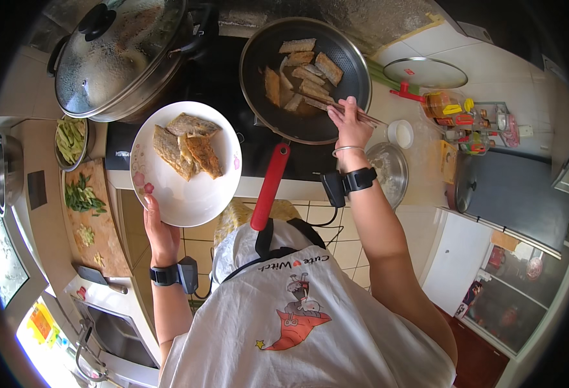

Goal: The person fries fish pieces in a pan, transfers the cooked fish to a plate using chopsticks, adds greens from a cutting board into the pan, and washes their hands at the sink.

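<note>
My left hand (160, 235) grips the lower rim of a white plate (172, 203) with a pink flower pattern, held in front of the cooktop. Several browned pieces of fried fish (202, 153) lie on it. In my right hand (352, 127) is a pair of wooden chopsticks (323, 100), angled into a dark frying pan (352, 92). Their tips are among more fish pieces (308, 75) in shallow oil; I cannot tell if they pinch one. The pan's red handle (270, 189) points toward my body.
A lidded steamer pot (119, 63) stands at left on the black cooktop (221, 68). Beside it are a bowl of green vegetables (71, 140) and a cutting board (114, 233) with chopped greens and a cleaver (90, 274). At right are a metal bowl (396, 174), a small white bowl (401, 134) and an oil bottle (439, 104).
</note>
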Motion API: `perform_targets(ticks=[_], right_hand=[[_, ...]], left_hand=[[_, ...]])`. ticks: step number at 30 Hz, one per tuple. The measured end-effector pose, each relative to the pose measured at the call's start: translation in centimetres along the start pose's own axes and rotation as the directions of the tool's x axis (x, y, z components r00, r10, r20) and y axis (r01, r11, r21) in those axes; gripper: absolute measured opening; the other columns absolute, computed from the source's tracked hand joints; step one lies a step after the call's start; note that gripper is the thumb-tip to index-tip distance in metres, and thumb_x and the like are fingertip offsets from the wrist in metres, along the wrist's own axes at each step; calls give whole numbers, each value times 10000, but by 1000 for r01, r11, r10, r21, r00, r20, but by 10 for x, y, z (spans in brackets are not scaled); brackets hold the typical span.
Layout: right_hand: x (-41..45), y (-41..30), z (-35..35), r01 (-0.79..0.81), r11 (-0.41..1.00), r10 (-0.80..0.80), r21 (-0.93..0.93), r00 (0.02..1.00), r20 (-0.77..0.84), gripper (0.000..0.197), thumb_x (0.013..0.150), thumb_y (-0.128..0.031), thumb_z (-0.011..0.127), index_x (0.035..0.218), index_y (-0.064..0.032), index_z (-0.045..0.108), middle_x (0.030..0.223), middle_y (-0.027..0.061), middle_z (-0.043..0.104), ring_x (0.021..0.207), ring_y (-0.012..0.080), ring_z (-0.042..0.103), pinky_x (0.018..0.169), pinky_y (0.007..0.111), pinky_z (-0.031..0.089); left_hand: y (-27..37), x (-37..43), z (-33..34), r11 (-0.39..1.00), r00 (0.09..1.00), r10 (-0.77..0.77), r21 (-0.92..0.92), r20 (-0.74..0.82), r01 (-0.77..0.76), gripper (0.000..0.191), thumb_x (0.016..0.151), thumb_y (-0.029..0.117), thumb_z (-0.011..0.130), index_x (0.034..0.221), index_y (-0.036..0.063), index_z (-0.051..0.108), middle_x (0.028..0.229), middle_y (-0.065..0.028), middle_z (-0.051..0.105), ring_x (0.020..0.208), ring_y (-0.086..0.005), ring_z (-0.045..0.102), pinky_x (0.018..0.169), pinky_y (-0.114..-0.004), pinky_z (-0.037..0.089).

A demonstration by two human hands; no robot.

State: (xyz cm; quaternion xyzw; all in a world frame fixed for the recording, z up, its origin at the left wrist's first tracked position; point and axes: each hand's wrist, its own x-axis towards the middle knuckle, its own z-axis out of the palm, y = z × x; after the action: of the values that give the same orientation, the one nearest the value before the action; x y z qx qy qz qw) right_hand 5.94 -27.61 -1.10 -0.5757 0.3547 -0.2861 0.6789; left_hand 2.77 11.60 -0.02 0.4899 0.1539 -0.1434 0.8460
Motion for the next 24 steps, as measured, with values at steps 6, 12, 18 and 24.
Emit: perform_targets(ticks=[6, 12, 18, 24], right_hand=[[-4, -13, -10, -67, 998, 67, -15, 998, -4, 393, 908, -258, 628, 998, 121, 574, 921, 179, 642, 740, 232, 673, 686, 306, 591], [-13, -13, 0, 270, 928, -205, -257, 946, 251, 284, 892, -201, 651, 894, 83, 649, 908, 103, 671, 729, 148, 667, 696, 229, 529], [-37, -13, 17, 664, 662, -461, -347, 726, 510, 128, 779, -78, 723, 889, -27, 683, 893, 90, 629, 749, 213, 617, 682, 271, 486], [-27, -4, 25, 634, 674, -449, -380, 759, 471, 123, 807, -89, 707, 897, -7, 687, 869, 92, 664, 732, 184, 633, 687, 265, 497]], left_hand=[[-2, 3, -4, 1000, 1000, -5, 4, 20, 5, 528, 1000, 379, 393, 1440, 120, 257, 1456, -79, 305, 1310, -257, 363, 1074, -433, 328], [-1, 4, 3, 1000, 998, 5, 31, 56, -7, 562, 1001, 368, 389, 1474, 153, 174, 1457, -80, 301, 1305, -260, 370, 1062, -431, 347], [1, 0, 8, 998, 999, 20, 51, 35, -22, 567, 998, 381, 399, 1473, 158, 183, 1450, -64, 295, 1297, -244, 375, 1066, -425, 341], [5, 0, 4, 997, 998, 31, 63, 48, -34, 559, 998, 382, 396, 1473, 178, 184, 1447, -56, 299, 1301, -246, 371, 1057, -440, 352]])
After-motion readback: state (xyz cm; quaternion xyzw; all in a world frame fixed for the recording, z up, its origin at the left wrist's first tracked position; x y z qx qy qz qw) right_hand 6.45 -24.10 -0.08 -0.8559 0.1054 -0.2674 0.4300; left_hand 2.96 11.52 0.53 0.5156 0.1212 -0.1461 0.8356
